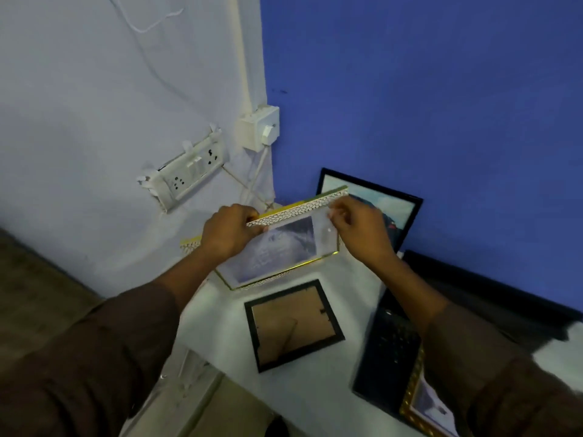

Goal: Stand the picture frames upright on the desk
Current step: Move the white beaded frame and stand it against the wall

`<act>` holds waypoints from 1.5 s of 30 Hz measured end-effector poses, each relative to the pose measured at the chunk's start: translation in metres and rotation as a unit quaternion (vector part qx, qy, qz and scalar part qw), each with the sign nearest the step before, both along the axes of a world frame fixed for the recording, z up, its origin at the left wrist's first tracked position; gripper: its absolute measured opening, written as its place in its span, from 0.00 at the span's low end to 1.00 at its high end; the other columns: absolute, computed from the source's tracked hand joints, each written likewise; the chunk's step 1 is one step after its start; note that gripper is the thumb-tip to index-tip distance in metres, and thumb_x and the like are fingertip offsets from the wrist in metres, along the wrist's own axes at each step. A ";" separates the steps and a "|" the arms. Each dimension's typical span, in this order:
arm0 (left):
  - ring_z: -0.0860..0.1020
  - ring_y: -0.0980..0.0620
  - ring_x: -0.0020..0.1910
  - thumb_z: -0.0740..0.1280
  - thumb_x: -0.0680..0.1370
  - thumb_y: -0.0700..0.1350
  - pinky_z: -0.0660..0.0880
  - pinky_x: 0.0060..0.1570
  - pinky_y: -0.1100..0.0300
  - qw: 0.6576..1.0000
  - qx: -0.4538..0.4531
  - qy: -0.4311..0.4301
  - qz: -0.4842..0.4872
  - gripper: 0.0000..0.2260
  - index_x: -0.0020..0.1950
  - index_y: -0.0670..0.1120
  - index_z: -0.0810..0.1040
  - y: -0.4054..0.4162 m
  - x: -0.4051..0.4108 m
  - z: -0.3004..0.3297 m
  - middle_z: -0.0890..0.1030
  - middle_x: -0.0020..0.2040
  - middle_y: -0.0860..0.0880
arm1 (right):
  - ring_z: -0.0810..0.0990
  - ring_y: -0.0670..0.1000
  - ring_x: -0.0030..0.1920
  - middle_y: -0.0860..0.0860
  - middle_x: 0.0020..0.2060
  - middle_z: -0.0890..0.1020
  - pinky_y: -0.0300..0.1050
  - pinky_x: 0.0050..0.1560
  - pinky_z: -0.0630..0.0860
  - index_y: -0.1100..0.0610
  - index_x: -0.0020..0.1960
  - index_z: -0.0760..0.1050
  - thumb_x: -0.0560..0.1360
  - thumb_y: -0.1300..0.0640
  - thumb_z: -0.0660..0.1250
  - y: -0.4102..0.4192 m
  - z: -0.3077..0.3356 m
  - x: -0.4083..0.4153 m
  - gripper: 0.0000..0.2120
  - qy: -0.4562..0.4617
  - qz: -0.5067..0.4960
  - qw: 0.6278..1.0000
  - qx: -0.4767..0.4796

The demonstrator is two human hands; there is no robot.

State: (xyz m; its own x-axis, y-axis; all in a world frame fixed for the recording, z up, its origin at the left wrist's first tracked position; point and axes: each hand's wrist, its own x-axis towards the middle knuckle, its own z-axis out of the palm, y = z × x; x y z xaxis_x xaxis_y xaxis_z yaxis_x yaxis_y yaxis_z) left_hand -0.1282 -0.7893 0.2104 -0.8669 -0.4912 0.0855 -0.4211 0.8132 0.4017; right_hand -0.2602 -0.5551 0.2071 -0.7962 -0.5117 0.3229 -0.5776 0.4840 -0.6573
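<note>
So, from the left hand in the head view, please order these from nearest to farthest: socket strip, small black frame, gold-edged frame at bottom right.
1. Socket strip, up-left on the wall.
2. Small black frame, lying below, toward the right.
3. Gold-edged frame, bottom right corner.

Gold-edged frame partly behind right sleeve, cut off below
</note>
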 end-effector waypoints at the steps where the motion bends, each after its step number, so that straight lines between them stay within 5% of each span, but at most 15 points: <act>1: 0.82 0.45 0.44 0.71 0.74 0.59 0.70 0.37 0.57 0.999 -0.023 -0.014 -0.018 0.08 0.42 0.55 0.80 0.017 0.003 0.008 0.82 0.40 0.50 | 0.83 0.50 0.49 0.51 0.50 0.85 0.45 0.50 0.78 0.55 0.58 0.81 0.80 0.52 0.66 0.011 0.012 0.012 0.11 0.041 0.019 0.999 -0.003; 5: 0.82 0.44 0.48 0.71 0.74 0.59 0.70 0.39 0.57 0.993 -0.080 -0.035 -0.080 0.11 0.51 0.54 0.84 0.081 0.022 0.037 0.85 0.48 0.48 | 0.76 0.55 0.65 0.53 0.66 0.79 0.51 0.63 0.71 0.52 0.69 0.75 0.80 0.45 0.63 0.046 0.028 0.049 0.21 0.139 0.114 0.971 0.159; 10: 0.80 0.48 0.46 0.69 0.76 0.57 0.70 0.39 0.58 0.980 -0.140 -0.044 -0.132 0.13 0.57 0.55 0.84 0.139 0.045 0.057 0.85 0.52 0.49 | 0.83 0.57 0.48 0.53 0.48 0.86 0.48 0.40 0.70 0.51 0.55 0.79 0.80 0.38 0.59 0.086 0.033 0.074 0.19 0.191 0.101 0.953 0.213; 15: 0.82 0.46 0.51 0.69 0.76 0.57 0.75 0.44 0.56 0.975 -0.148 -0.007 -0.164 0.14 0.59 0.54 0.82 0.168 0.067 0.063 0.85 0.54 0.50 | 0.84 0.54 0.44 0.51 0.45 0.86 0.48 0.44 0.75 0.49 0.52 0.81 0.79 0.36 0.60 0.124 0.040 0.098 0.19 0.196 0.045 0.959 0.197; 21: 0.76 0.49 0.64 0.71 0.76 0.48 0.71 0.62 0.57 0.946 -0.013 0.169 -0.275 0.18 0.65 0.47 0.79 0.179 0.094 0.058 0.80 0.65 0.48 | 0.84 0.55 0.44 0.51 0.44 0.87 0.48 0.44 0.74 0.50 0.54 0.82 0.78 0.34 0.62 0.176 0.047 0.116 0.22 0.162 -0.101 0.969 0.156; 24: 0.75 0.55 0.64 0.71 0.77 0.48 0.69 0.64 0.62 0.936 0.065 0.199 -0.283 0.15 0.63 0.47 0.79 0.192 0.114 0.039 0.79 0.64 0.51 | 0.84 0.57 0.43 0.52 0.43 0.87 0.46 0.41 0.72 0.51 0.51 0.82 0.78 0.37 0.62 0.206 0.049 0.132 0.19 0.134 -0.184 0.964 0.136; 28: 0.79 0.56 0.57 0.72 0.77 0.50 0.71 0.51 0.74 0.942 0.246 0.065 -0.219 0.12 0.59 0.48 0.81 0.214 0.129 0.007 0.83 0.57 0.52 | 0.80 0.55 0.39 0.51 0.38 0.84 0.45 0.35 0.68 0.53 0.44 0.80 0.78 0.35 0.63 0.247 0.052 0.157 0.21 0.059 -0.285 0.956 0.045; 33: 0.80 0.47 0.60 0.69 0.79 0.51 0.75 0.50 0.60 0.871 0.451 -0.117 -0.154 0.20 0.68 0.44 0.74 0.255 0.120 -0.014 0.79 0.64 0.43 | 0.79 0.54 0.40 0.49 0.36 0.81 0.48 0.38 0.72 0.54 0.42 0.78 0.77 0.32 0.62 0.301 0.063 0.177 0.24 -0.044 -0.365 0.928 -0.052; 36: 0.77 0.47 0.61 0.68 0.80 0.50 0.72 0.46 0.61 0.852 0.485 -0.108 -0.166 0.22 0.71 0.46 0.67 0.290 0.106 -0.001 0.76 0.66 0.45 | 0.81 0.54 0.41 0.50 0.38 0.83 0.52 0.42 0.76 0.55 0.42 0.79 0.76 0.31 0.62 0.329 0.069 0.183 0.26 -0.074 -0.383 0.914 -0.108; 45: 0.75 0.48 0.65 0.70 0.77 0.57 0.67 0.67 0.50 0.781 0.582 -0.103 -0.203 0.22 0.68 0.52 0.73 0.389 0.035 0.028 0.78 0.65 0.48 | 0.83 0.54 0.45 0.51 0.42 0.84 0.57 0.48 0.79 0.55 0.47 0.78 0.79 0.37 0.61 0.431 0.066 0.164 0.22 -0.061 -0.390 0.903 -0.170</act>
State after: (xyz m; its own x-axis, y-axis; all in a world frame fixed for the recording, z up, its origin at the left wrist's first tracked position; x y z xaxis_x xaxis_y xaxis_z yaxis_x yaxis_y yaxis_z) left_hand -0.0930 -0.4002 0.2386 -0.9075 0.1870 -0.3762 -0.3771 0.0323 0.9256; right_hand -0.0967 -0.1239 0.2728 -0.9115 0.3330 0.2414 -0.0614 0.4702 -0.8804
